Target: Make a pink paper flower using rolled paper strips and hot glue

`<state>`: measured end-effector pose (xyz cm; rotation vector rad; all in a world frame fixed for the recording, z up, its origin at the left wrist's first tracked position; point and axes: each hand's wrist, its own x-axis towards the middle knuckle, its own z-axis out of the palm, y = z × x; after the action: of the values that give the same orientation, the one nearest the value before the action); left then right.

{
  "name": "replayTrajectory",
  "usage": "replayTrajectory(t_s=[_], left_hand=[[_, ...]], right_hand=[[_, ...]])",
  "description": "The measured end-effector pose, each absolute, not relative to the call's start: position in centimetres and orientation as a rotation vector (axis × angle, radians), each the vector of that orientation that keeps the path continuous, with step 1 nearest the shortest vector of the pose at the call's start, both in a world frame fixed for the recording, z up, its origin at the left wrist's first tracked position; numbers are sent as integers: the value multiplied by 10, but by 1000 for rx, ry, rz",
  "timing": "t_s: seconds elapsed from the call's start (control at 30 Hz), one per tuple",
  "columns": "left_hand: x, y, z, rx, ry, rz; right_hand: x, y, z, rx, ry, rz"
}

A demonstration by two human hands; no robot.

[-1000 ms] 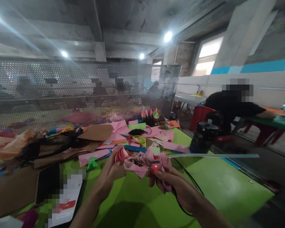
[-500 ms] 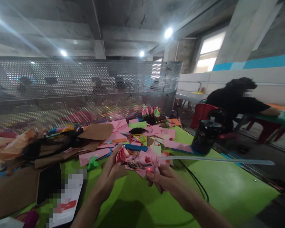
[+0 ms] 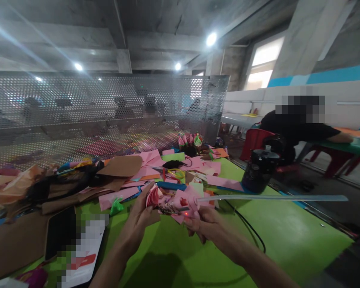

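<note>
In the head view, my left hand [image 3: 141, 214] is closed round a rolled pink-and-white paper swirl [image 3: 153, 197]. My right hand [image 3: 202, 224] grips a pink hot glue gun [image 3: 189, 203] with a small red light lit on it. A long translucent glue stick [image 3: 273, 198] sticks out of the gun's back end to the right. The gun's front end points left at the swirl; whether the two touch is hard to tell. Both are held a little above the green table [image 3: 156, 244].
Pink paper sheets [image 3: 150, 158], brown pieces [image 3: 121, 166] and a blue pen-like item cover the table's far side. A dark jug [image 3: 259, 172] stands at the right. Finished-looking swirl cones [image 3: 197, 141] sit by the perforated metal screen [image 3: 108, 108]. Another person [image 3: 297, 120] sits at the right.
Very little differs: the camera view has shifted slightly, and the glue gun stays close to the paper swirl. Both hands keep their hold.
</note>
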<state>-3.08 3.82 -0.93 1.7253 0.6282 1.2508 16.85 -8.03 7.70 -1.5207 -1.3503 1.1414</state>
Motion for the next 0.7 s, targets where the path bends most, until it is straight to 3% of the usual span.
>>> replayTrajectory(t_s=[0.7], left_hand=[[-31,31,1,1683,630,1244]], right_hand=[[174,-82,83,-1531,-1376,1085]])
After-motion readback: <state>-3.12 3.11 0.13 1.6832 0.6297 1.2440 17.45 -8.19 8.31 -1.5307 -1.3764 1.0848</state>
